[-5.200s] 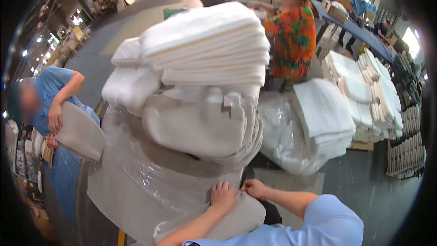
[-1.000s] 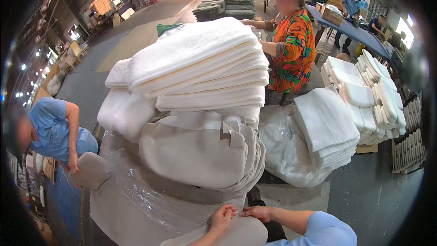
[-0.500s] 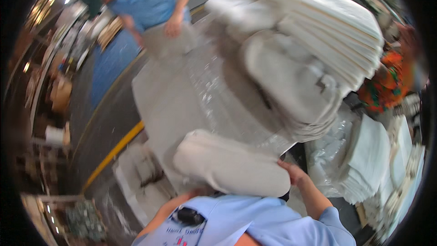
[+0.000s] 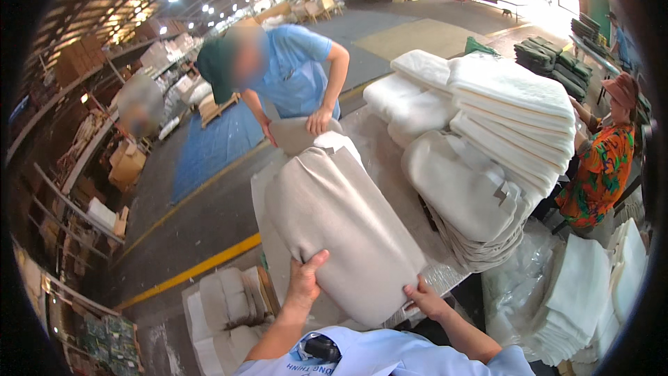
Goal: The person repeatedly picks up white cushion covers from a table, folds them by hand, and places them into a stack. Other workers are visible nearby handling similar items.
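Observation:
A long beige fabric-covered cushion with rounded corners lies tilted above the table in front of me. My left hand grips its near left edge, thumb on top and fingers underneath. At the near right corner my right hand pinches its edge. Across the table, a co-worker in a blue shirt has both hands on a smaller grey-beige piece just beyond the cushion's far end. A white patch shows at that end. To the right lies a stack of similar beige pieces.
White padded sheets are piled on the far right of the table. Clear plastic and more white sheets stand near right. A person in an orange patterned shirt is beyond. Beige bundles sit lower left.
The cushion has swung from lying crosswise near me to pointing away from me, and rises higher. My left hand has come into view on its edge. My view has tilted up.

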Action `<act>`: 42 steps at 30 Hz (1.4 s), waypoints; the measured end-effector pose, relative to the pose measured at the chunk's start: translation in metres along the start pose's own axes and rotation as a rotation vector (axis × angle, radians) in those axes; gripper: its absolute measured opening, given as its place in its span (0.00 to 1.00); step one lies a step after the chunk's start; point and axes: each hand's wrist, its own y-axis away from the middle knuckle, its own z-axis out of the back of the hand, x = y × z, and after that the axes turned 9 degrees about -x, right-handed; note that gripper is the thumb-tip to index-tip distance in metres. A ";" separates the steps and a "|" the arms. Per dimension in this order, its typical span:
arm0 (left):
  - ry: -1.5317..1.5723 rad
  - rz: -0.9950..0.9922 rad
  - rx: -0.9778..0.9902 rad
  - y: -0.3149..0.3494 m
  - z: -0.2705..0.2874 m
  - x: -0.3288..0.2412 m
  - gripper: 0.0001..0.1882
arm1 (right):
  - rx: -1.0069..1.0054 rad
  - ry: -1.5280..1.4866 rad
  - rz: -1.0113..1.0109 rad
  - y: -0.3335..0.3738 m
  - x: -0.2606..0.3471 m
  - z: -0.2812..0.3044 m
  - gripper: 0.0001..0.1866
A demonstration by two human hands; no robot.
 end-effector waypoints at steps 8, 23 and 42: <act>-0.705 -0.073 0.271 0.007 0.018 -0.073 0.37 | -0.273 0.018 0.414 -0.028 0.044 -0.023 0.21; -1.496 0.093 0.925 0.022 -0.055 0.005 0.43 | -0.508 -0.941 -0.221 0.046 -0.080 -0.023 0.20; -1.432 0.330 1.374 0.007 -0.225 0.190 0.21 | -0.610 -1.261 -0.173 0.079 -0.120 -0.016 0.10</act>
